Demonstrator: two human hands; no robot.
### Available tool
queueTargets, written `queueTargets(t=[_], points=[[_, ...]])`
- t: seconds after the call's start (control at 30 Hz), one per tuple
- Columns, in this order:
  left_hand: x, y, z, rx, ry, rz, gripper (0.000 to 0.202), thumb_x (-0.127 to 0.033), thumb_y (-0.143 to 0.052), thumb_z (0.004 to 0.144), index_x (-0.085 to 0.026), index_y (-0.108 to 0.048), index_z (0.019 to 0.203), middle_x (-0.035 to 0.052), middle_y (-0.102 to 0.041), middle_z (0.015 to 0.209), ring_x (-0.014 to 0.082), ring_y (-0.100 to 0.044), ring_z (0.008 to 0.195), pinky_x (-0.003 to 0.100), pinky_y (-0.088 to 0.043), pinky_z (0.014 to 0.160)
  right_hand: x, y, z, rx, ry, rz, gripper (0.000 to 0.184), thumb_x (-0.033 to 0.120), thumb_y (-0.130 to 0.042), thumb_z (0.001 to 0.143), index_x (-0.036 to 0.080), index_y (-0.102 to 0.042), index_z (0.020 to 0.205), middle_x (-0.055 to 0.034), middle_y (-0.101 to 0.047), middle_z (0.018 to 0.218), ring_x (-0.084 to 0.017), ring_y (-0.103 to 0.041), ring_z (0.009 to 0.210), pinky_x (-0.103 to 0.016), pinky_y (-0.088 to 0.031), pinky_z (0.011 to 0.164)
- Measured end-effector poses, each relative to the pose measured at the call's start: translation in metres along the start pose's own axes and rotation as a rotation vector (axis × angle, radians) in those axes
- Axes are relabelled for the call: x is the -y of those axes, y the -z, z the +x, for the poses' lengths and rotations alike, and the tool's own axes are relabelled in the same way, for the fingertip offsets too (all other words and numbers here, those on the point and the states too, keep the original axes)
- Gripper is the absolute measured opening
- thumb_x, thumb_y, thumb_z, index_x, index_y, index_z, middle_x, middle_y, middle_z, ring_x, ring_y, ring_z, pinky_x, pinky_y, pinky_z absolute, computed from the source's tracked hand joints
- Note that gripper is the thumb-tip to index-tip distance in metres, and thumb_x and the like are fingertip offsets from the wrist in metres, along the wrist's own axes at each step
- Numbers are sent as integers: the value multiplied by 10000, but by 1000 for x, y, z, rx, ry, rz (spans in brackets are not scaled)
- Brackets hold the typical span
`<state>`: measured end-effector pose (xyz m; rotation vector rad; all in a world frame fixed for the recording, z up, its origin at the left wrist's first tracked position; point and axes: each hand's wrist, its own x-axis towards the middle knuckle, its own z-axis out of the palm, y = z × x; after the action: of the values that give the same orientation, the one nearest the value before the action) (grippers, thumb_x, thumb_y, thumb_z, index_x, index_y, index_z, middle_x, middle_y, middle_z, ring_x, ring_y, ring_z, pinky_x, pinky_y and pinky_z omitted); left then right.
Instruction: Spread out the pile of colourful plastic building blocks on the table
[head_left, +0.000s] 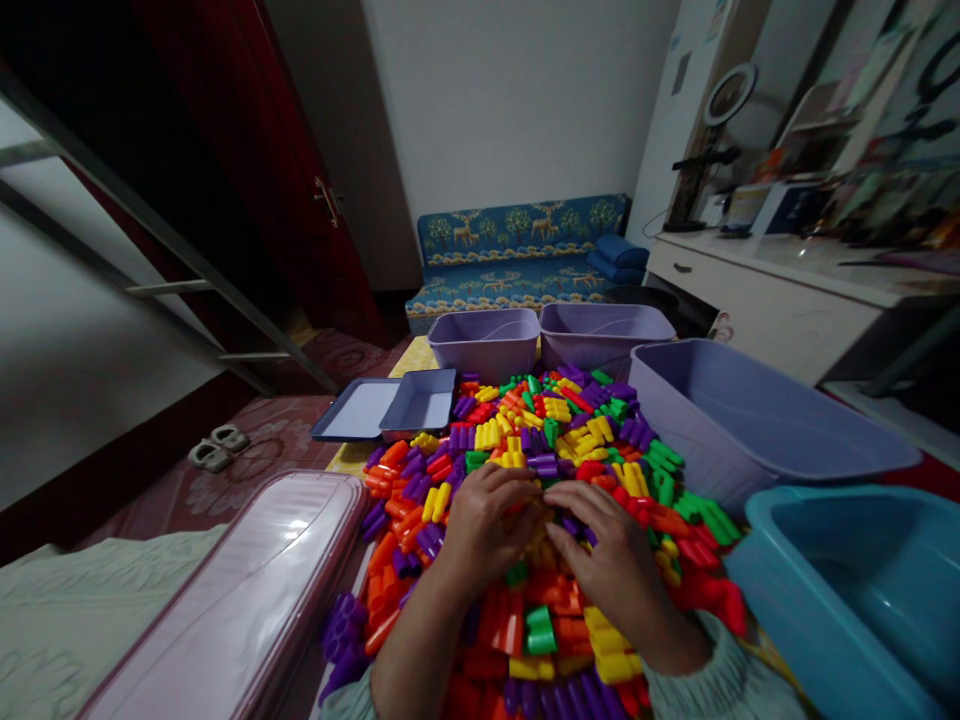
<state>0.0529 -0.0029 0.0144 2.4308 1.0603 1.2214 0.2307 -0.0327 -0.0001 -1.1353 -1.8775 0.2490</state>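
A big heap of plastic tube-shaped blocks (555,430) in red, orange, yellow, green and purple covers the surface in front of me. My left hand (484,525) rests on the heap near its middle, fingers curled down into the blocks. My right hand (611,555) lies beside it, fingers bent and touching the left hand's fingertips over the pile. What the fingers pinch between them is hidden among the blocks.
Two lilac tubs (487,340) (604,335) stand behind the heap, a larger lilac tub (750,425) at right, a blue basin (862,580) at near right. A shallow grey-blue tray (420,400) and lid (356,410) lie at back left, a pink lid (240,590) at near left.
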Motion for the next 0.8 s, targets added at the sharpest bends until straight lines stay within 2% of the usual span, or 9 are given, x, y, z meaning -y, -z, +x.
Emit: queueTargets(t=[0.1, 0.2, 0.27, 0.33, 0.4, 0.47, 0.57, 0.67, 0.8], points=[[2, 1, 0, -90, -9, 64, 177, -124, -586, 842, -232, -682, 944, 46, -743, 1055, 213, -655, 921, 385, -507, 801, -1, 2, 1, 0, -15, 40, 195, 143, -599, 859, 207, -651, 1035, -68, -676, 1038, -210, -636, 998, -371, -536, 883], [5, 6, 0, -296, 11, 197, 161, -106, -598, 837, -231, -675, 903, 40, -745, 1036, 220, -640, 926, 405, -488, 822, -3, 3, 1, -22, -33, 86, 168, 169, -589, 885, 208, -651, 1036, -68, -671, 1037, -196, -641, 979, -336, -543, 840], [5, 11, -1, -380, 57, 258, 168, -97, -588, 837, -229, -671, 901, 39, -739, 1021, 224, -624, 937, 420, -472, 842, -3, 4, 1, -37, -36, 99, 146, 173, -579, 895, 203, -651, 1018, -69, -669, 1025, -189, -644, 961, -324, -543, 821], [4, 14, -1, -339, 119, 279, 199, -84, -573, 816, -226, -673, 912, 44, -720, 1051, 241, -601, 987, 439, -456, 867, -2, 4, 1, -38, -36, 106, 130, 172, -575, 899, 199, -652, 1000, -68, -670, 1009, -187, -645, 955, -323, -540, 829], [3, 15, -1, -225, 179, 283, 238, -99, -575, 793, -228, -678, 965, 54, -689, 1130, 268, -566, 1067, 465, -437, 903, -2, 4, 1, -34, -35, 111, 125, 176, -572, 904, 199, -654, 997, -66, -672, 1001, -185, -645, 958, -324, -537, 842], [1, 13, -2, -117, 223, 293, 305, -179, -611, 799, -238, -663, 1094, 69, -640, 1243, 298, -524, 1149, 493, -415, 946, -1, 4, 1, -29, -34, 111, 126, 183, -566, 911, 199, -656, 998, -65, -673, 1003, -184, -644, 965, -326, -535, 851], [1, 9, -2, -22, 234, 319, 485, -300, -642, 822, -263, -568, 1300, 80, -573, 1362, 323, -482, 1209, 517, -391, 979, -1, 3, 1, -26, -41, 105, 128, 183, -561, 913, 199, -659, 993, -67, -673, 1006, -188, -643, 968, -329, -537, 848], [4, 7, -2, 38, 206, 302, 530, -217, -602, 837, -278, -521, 1357, 67, -571, 1374, 305, -486, 1209, 502, -394, 977, -2, 3, 0, -24, -43, 97, 129, 180, -564, 907, 198, -659, 992, -71, -674, 1006, -193, -643, 965, -333, -541, 836], [8, 4, -2, 54, 163, 240, 466, -119, -559, 830, -269, -597, 1270, 71, -613, 1288, 276, -521, 1161, 463, -428, 945, -2, 2, 0, -17, -40, 78, 129, 183, -559, 910, 197, -658, 992, -75, -674, 1007, -194, -645, 963, -337, -542, 837]])
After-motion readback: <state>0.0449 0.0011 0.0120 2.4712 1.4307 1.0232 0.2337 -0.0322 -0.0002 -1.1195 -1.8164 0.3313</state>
